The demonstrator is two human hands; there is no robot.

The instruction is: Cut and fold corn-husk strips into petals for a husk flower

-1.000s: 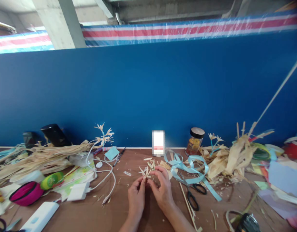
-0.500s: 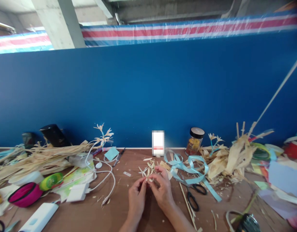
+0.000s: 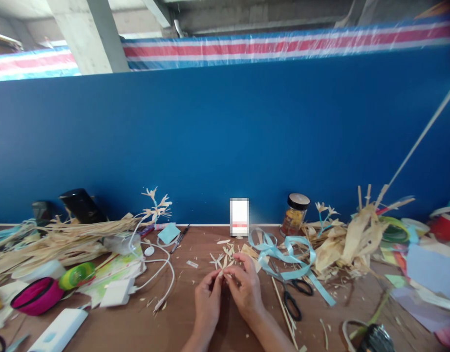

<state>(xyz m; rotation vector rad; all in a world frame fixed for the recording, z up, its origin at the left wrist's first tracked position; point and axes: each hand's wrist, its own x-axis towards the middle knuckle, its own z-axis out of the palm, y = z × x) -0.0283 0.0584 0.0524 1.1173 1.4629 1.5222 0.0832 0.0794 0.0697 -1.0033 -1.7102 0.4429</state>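
Observation:
Between the fingertips of both hands is a small flower of pale corn husk [image 3: 225, 264], its narrow petals pointing up and away from me. My left hand [image 3: 207, 295] pinches its base from the left, thumb and forefinger closed. From the right, my right hand [image 3: 246, 288] pinches the same spot, and the fingertips of the two hands nearly meet. The base itself is hidden by the fingers. Just beyond lie loose husk scraps [image 3: 216, 259] on the brown table [image 3: 166, 327]. Right of my right hand are black-handled scissors [image 3: 292, 305] and curled light-blue ribbon [image 3: 301, 269].
A jar with a black lid [image 3: 295, 215] stands near the blue partition [image 3: 210, 137]. Husk bundles lie left [image 3: 74, 239] and right [image 3: 360, 244]. A finished-looking husk flower stem [image 3: 157, 208] rises at left, near a white charger [image 3: 117, 292] and a pink pouch [image 3: 37, 296].
Almost nothing differs. Both hands keep their pinch on the husk flower, with only a slight shift of the right fingers.

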